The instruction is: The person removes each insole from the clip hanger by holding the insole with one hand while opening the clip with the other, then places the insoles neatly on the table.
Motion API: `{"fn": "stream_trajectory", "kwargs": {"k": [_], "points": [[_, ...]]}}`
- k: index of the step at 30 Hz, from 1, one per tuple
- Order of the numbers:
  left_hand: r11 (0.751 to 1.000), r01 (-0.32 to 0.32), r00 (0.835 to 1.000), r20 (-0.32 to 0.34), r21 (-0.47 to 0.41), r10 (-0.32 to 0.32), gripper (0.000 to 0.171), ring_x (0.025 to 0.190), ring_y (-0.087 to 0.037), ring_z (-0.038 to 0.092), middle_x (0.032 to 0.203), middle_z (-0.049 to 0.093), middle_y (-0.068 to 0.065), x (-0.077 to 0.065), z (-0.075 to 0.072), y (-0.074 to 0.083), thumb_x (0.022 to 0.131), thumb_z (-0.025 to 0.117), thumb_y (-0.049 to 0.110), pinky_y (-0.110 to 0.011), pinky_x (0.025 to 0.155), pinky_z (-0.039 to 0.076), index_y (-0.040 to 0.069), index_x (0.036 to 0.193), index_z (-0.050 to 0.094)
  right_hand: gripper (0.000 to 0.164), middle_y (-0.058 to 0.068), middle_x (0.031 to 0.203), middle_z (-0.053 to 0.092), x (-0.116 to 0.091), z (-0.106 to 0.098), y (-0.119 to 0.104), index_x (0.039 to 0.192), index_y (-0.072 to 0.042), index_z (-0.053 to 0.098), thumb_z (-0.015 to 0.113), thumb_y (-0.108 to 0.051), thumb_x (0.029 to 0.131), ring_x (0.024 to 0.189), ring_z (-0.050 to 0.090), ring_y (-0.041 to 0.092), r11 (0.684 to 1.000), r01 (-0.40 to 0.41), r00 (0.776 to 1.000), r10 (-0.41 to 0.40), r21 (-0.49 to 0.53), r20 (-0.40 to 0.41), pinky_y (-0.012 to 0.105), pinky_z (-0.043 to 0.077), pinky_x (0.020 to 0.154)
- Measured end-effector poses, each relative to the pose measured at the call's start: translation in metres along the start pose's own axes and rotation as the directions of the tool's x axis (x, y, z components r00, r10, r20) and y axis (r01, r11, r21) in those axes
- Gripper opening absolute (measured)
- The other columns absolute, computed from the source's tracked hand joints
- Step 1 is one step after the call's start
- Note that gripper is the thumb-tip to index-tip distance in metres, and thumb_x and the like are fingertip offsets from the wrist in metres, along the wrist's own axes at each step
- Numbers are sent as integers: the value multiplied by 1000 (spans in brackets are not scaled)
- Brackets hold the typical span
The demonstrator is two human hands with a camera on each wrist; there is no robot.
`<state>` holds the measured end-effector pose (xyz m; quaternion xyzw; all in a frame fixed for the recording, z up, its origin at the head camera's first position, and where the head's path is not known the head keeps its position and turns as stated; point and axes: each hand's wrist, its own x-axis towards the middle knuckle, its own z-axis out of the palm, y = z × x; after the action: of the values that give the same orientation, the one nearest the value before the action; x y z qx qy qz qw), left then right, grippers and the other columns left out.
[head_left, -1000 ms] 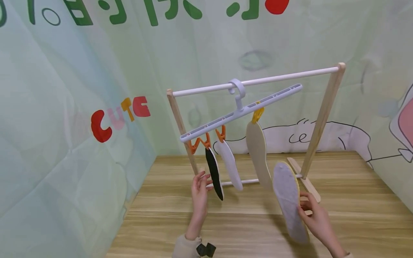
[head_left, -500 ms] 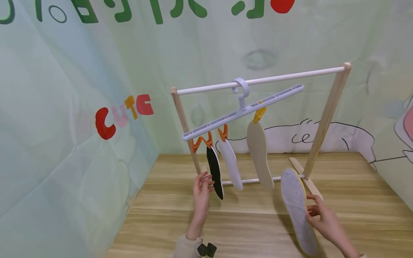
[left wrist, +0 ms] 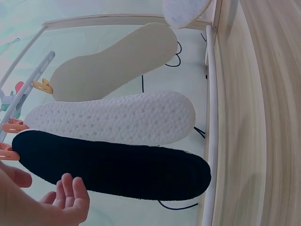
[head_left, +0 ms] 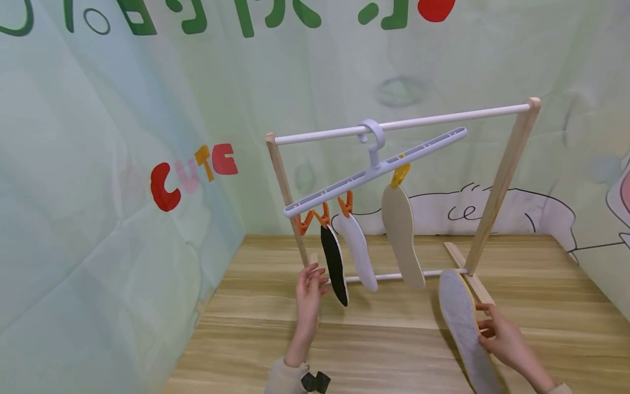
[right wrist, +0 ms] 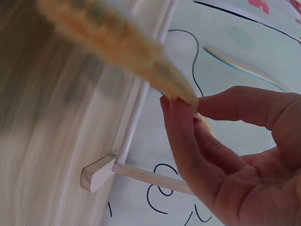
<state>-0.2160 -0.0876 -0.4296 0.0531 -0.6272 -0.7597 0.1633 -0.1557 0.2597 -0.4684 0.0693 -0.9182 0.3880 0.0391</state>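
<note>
My right hand (head_left: 509,340) pinches the edge of a grey insole (head_left: 461,320) between thumb and fingers, right of the hanging ones. The right wrist view shows its fuzzy yellowish side (right wrist: 127,52), blurred. My left hand (head_left: 308,301), its fingers loosely bent and holding nothing, is beside a black insole (head_left: 334,265). That insole hangs from an orange clip (head_left: 323,215) on a tilted lilac hanger (head_left: 374,173). A white insole (head_left: 358,247), dimpled in the left wrist view, hangs from another orange clip (head_left: 346,203). A beige insole (head_left: 401,230) hangs from a yellow clip (head_left: 401,174).
The hanger hooks over the white top bar (head_left: 453,117) of a wooden stand (head_left: 507,175). An orange clip (head_left: 304,223) at the hanger's left end bears no insole. A lower white bar (head_left: 389,277) crosses near the wooden tabletop (head_left: 384,350). Printed cloth (head_left: 118,262) surrounds the back and left.
The right hand has carried the grey insole to the right and lower, away from the beige one. The left hand stays beside the black insole. The head view has shifted slightly.
</note>
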Motion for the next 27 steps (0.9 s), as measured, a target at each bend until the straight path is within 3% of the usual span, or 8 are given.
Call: {"fn": "stream_trajectory", "kwargs": {"k": [6, 11, 20, 27], "points": [[1000, -1, 1000, 16, 15, 1, 27, 73, -6, 56, 98, 59, -17, -1, 3, -1, 90, 39, 1, -20, 62, 46, -9, 115, 44, 54, 29, 87, 64, 1, -2, 6, 116, 14, 35, 55, 14, 66, 68, 64, 21, 999, -39, 998, 40, -14, 48, 21, 48, 53], [1000, -3, 1000, 30, 22, 3, 28, 73, -6, 55, 105, 55, -26, -2, 5, -1, 91, 39, 1, -17, 60, 46, -10, 116, 43, 56, 30, 88, 63, 0, -3, 10, 117, 16, 34, 54, 13, 64, 70, 64, 25, 998, -57, 994, 57, -1, 90, 21, 48, 53], [999, 0, 999, 37, 47, -2, 28, 77, -11, 57, 109, 54, -26, -3, 7, 0, 91, 39, 1, -21, 63, 46, -7, 117, 44, 61, 37, 94, 59, 0, -1, 14, 120, 15, 30, 53, 15, 63, 74, 64, 30, 994, -97, 985, 89, 47, 148, 23, 48, 50], [999, -14, 999, 35, 41, 13, 28, 77, -11, 57, 108, 54, -27, -3, 8, 1, 90, 37, -1, -18, 62, 46, -9, 116, 43, 66, 39, 95, 57, -2, -1, 20, 120, 16, 28, 53, 15, 59, 72, 64, 30, 996, -61, 983, 50, 58, 174, 22, 47, 51]]}}
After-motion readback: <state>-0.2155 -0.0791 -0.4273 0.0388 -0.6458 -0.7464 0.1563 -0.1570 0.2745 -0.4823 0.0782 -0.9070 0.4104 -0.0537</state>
